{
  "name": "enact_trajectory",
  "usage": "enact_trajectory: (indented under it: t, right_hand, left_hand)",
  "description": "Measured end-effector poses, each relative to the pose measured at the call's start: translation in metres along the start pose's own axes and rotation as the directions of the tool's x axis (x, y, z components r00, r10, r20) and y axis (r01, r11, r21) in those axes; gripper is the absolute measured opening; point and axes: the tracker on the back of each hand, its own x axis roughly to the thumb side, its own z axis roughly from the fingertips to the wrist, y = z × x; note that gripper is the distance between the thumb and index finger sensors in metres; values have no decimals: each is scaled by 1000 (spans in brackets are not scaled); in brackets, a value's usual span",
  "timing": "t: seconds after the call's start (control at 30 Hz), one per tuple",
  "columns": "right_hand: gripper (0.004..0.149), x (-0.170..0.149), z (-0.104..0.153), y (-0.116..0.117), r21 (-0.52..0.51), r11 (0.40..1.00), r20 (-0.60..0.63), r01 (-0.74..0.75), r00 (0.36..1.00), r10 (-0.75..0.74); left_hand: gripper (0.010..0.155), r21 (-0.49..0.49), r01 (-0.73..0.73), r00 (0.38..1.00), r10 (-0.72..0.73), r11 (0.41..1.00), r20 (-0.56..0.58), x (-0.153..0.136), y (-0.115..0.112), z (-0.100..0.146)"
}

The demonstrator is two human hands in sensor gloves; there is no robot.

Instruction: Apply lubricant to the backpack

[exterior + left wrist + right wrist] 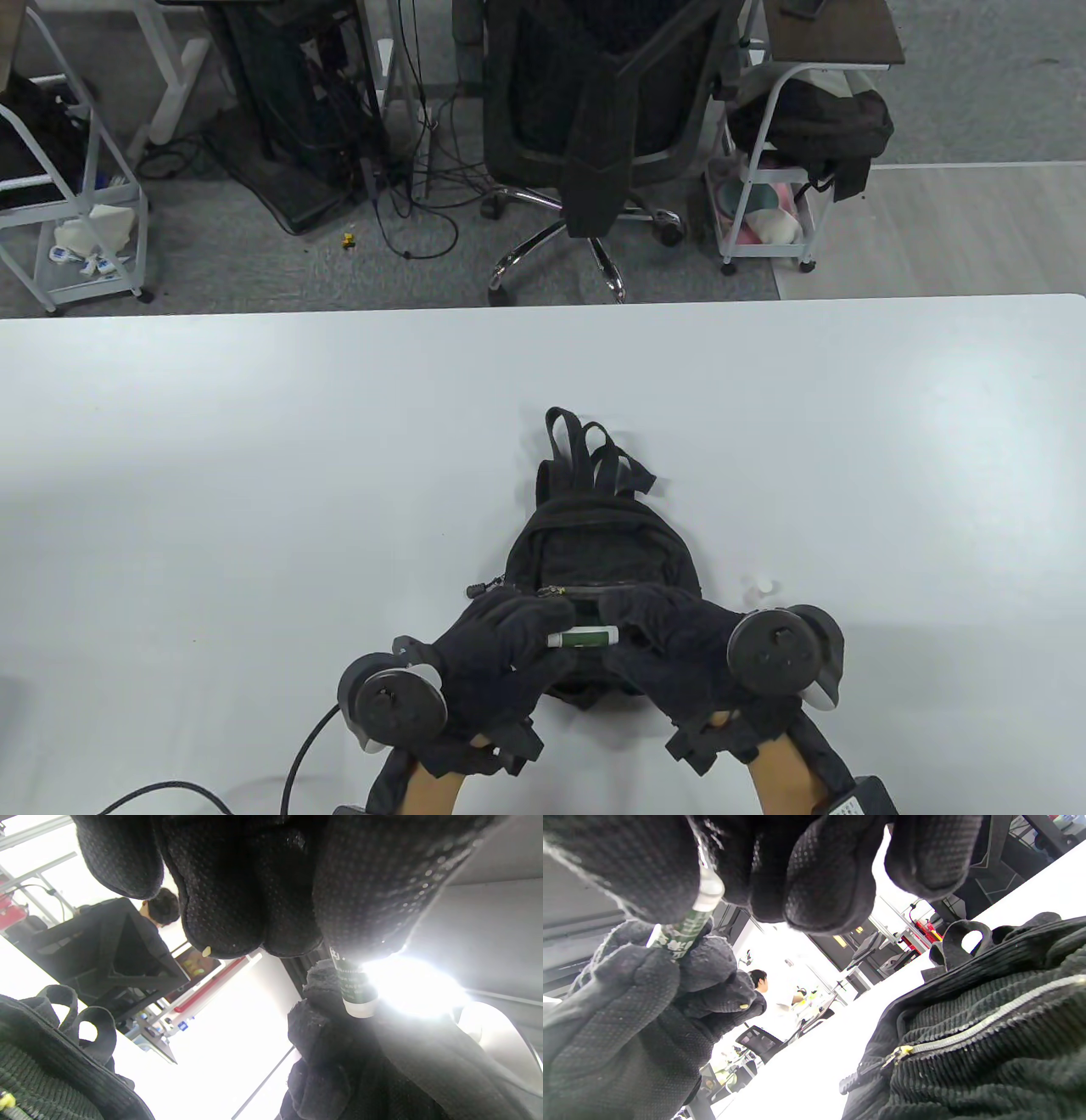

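Observation:
A small black corduroy backpack (594, 535) lies on the white table (254, 475), straps pointing away, its front zipper (988, 1020) closed with a yellow-tipped slider. Both gloved hands hover over its near end and hold a small green lubricant stick (585, 636) between them. My left hand (509, 645) grips its white end; my right hand (653, 632) grips the other end. The stick shows in the left wrist view (354, 984) and in the right wrist view (687, 925). The backpack also shows in the left wrist view (51, 1069).
A small white cap (761, 587) lies on the table right of the backpack. A black cable (297, 764) runs from the left wrist along the near edge. Beyond the far table edge stand an office chair (594, 127) and wire carts (764, 204).

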Motion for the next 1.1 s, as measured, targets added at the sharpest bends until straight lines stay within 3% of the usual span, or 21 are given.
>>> enact_trajectory:
  t: [0.1,0.27,0.5,0.67,0.9,1.1]
  right_hand:
    - [50,-3,0,1,10,1000,-12,26,1000,-26]
    - [58,-3,0,-1,-1,1000,-5,9,1000,-9]
    - [49,-4,-1,1,20,999,-10,28,1000,-28]
    - [59,-3,0,1,15,1000,-4,17,1000,-17]
    - [49,-4,-2,2,35,999,-12,25,1000,-25]
    - [60,-4,-3,0,18,1000,-9,22,1000,-21]
  left_hand:
    - [53,1,-8,1000,8,1000,0,0,0,0]
    - [53,6,-6,1000,6,1000,-2,0,0,0]
    - [53,5,-8,1000,8,1000,-1,0,0,0]
    - [53,6,-7,1000,7,1000,-1,0,0,0]
    - [53,1,-15,1000,15,1000,-4,-2,1,-1]
    - [53,-3,-8,1000,8,1000,-5,-3,0,-3]
